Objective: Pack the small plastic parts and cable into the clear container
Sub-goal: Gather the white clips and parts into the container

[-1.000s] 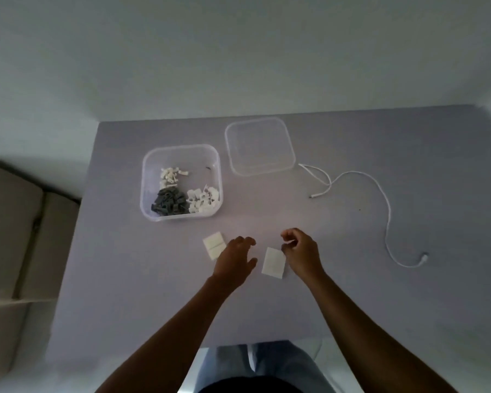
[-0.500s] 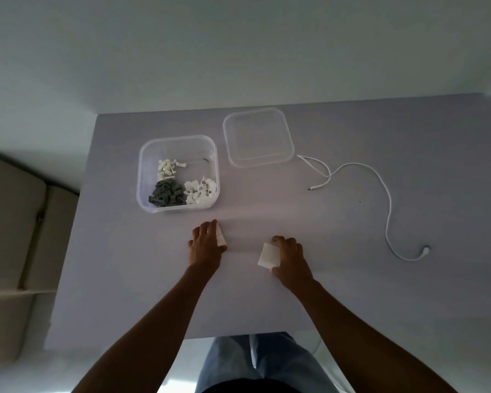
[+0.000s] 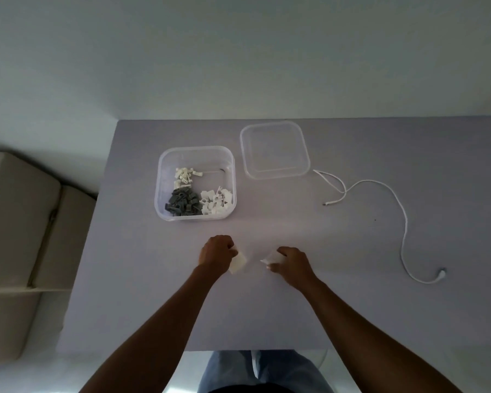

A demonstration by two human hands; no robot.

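Observation:
A clear square container [image 3: 161, 177] stands on the grey table and holds a pile of dark grey clips [image 3: 182, 206] and two piles of white clips [image 3: 216, 204]. Its clear lid [image 3: 274, 150] lies to the right. A white cable [image 3: 403, 222] snakes across the table's right side. My left hand [image 3: 216, 252] is closed around a small white flat piece [image 3: 237, 263], below the container. My right hand [image 3: 291, 263] grips a second white flat piece [image 3: 271, 258], lifted at an angle off the table.
The grey table [image 3: 352, 307] ends just before my legs at the bottom. A beige cushioned seat [image 3: 20, 228] stands off its left side. A pale wall rises behind the table's far edge.
Both white pieces lay on the table one second ago. Each hand has since closed on one and picked it up; the left piece now sits lower and to the right of my left hand.

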